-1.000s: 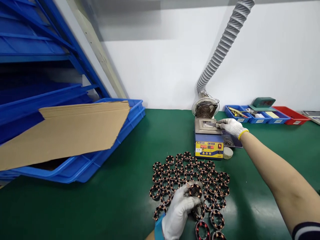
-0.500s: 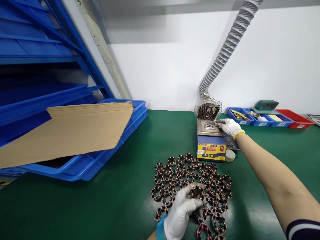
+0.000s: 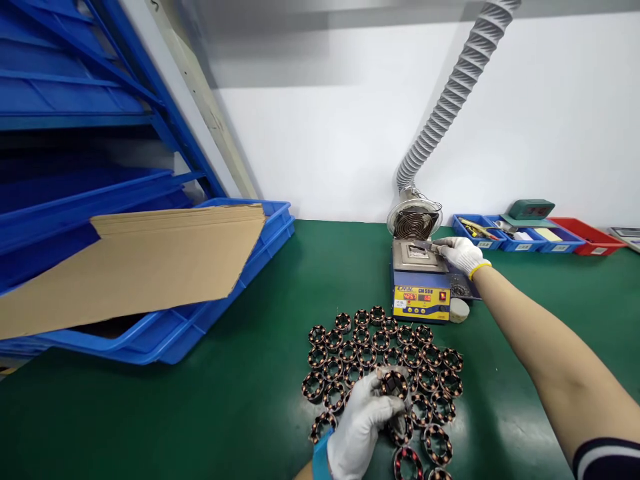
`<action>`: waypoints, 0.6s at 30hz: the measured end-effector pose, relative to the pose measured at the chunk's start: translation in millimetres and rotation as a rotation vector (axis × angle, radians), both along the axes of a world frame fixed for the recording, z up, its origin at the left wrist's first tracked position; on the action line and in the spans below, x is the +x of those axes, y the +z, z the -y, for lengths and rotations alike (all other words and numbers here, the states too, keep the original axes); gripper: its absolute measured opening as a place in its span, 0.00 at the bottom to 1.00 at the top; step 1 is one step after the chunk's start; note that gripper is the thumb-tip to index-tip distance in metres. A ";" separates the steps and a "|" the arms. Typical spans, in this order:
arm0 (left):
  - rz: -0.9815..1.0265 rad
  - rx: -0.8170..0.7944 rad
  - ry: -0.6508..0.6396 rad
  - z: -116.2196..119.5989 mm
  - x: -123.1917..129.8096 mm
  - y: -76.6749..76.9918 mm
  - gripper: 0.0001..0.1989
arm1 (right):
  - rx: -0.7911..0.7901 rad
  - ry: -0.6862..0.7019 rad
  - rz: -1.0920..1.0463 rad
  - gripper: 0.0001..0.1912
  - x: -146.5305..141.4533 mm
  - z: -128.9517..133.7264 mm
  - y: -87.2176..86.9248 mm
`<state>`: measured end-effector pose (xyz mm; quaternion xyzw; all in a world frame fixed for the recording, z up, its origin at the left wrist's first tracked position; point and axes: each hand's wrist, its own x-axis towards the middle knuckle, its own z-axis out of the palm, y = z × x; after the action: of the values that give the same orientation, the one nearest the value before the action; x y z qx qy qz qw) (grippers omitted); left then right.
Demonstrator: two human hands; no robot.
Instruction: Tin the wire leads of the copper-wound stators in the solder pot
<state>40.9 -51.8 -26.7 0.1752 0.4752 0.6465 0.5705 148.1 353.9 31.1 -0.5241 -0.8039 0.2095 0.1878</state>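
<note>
My left hand point(image 3: 361, 421), in a white glove with a blue band at the wrist, is closed round a wound motor stator point(image 3: 395, 385) with copper coils. It holds the stator above several similar stators point(image 3: 381, 341) laid out on the green table. My right hand point(image 3: 461, 254), gloved with a yellow cuff, is closed on a thin flat metal scraper point(image 3: 424, 246). The scraper lies over the small shiny opening in the top plate of a blue and yellow solder pot point(image 3: 421, 293) with lit red digits. Whether its edge touches the molten surface cannot be made out.
Behind the pot stands a round fume fan point(image 3: 415, 225) on a grey flexible duct point(image 3: 456, 90). Small blue bins point(image 3: 481, 233) and a red bin point(image 3: 590, 237) line the wall. Cardboard point(image 3: 175, 263) lies on a large blue crate point(image 3: 200, 327) at left. A round whitish block point(image 3: 459, 310) sits beside the pot.
The scraper in my right hand has shifted slightly and shows more clearly over the pot's opening. The digits on the display differ. My left hand and its stator have stayed nearly still.
</note>
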 end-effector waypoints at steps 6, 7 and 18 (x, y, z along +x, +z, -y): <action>0.019 0.023 -0.009 -0.6 0.8 -4.8 0.23 | -0.013 0.037 0.032 0.21 -6.0 3.6 2.8; 0.008 0.022 -0.016 -0.5 0.5 -5.7 0.23 | -0.018 0.047 0.040 0.21 -4.8 4.0 3.5; -0.064 0.006 0.036 3.3 -1.3 -22.7 0.20 | -0.027 0.104 0.078 0.21 9.6 7.7 9.9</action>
<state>39.5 -55.1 -49.4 0.1890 0.4943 0.6522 0.5427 157.7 346.2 41.0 -0.4916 -0.8339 0.2095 0.1381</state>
